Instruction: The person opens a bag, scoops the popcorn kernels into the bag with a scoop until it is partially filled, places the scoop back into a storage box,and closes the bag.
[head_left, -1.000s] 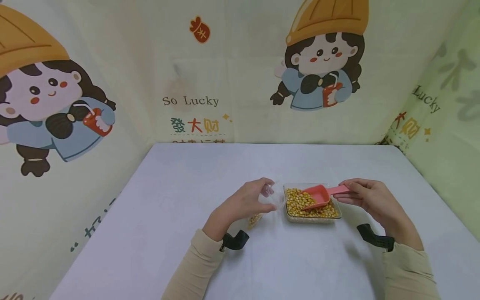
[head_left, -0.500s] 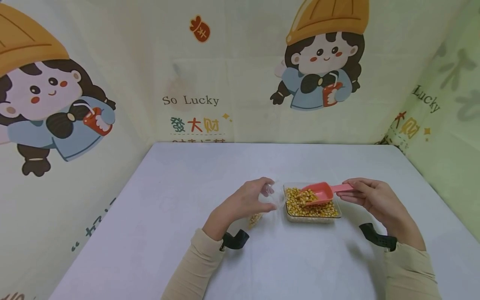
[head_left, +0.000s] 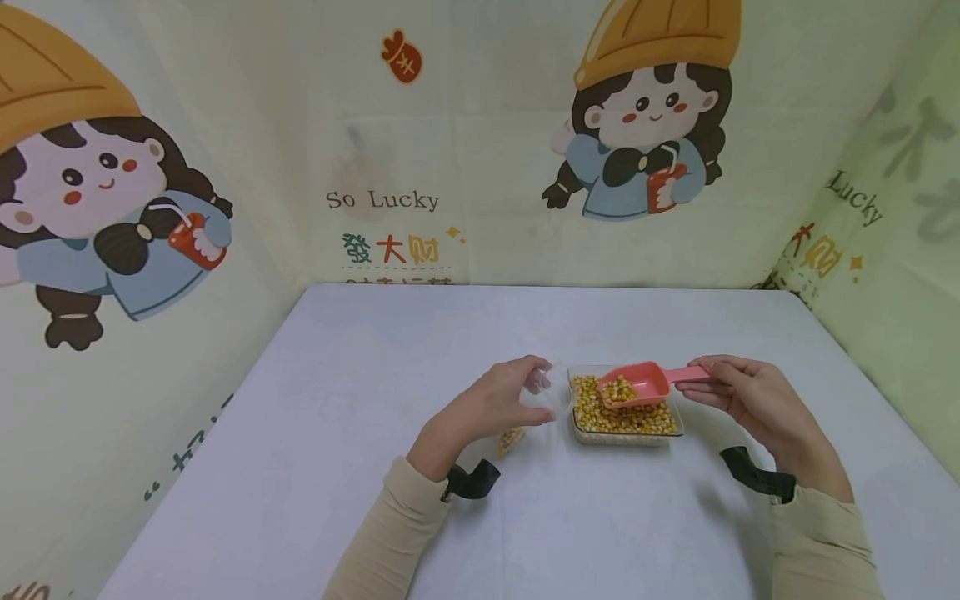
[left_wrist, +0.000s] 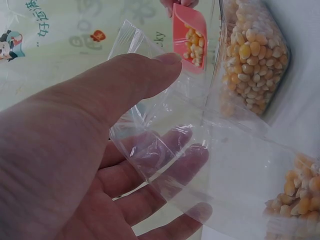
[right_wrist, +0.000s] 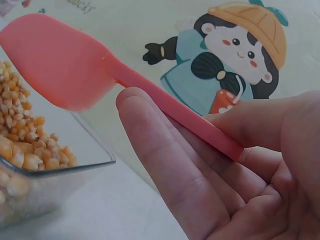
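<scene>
My right hand (head_left: 750, 404) grips the handle of a pink scoop (head_left: 637, 385), thumb on one side and fingers on the other. Some yellow corn kernels (left_wrist: 194, 45) lie in the scoop's bowl, which is over a clear rectangular container (head_left: 622, 437) filled with corn (right_wrist: 30, 135). Left of the container, my left hand (head_left: 495, 400) holds a clear plastic bag (left_wrist: 235, 165) by its mouth, thumb and curved fingers spread apart around it. Corn kernels (left_wrist: 300, 195) sit at the bag's bottom. From the head view, the left hand partly hides the bag.
Everything stands on a white table (head_left: 375, 375). Behind and beside it hangs a printed cloth (head_left: 495, 167) with cartoon figures. A black wrist mount (head_left: 472, 481) sits at the left wrist and another black mount (head_left: 757, 475) at the right.
My right hand has lifted the scoop out of the corn and tipped it level, with kernels now in its bowl. The left hand and bag have stayed almost still.
</scene>
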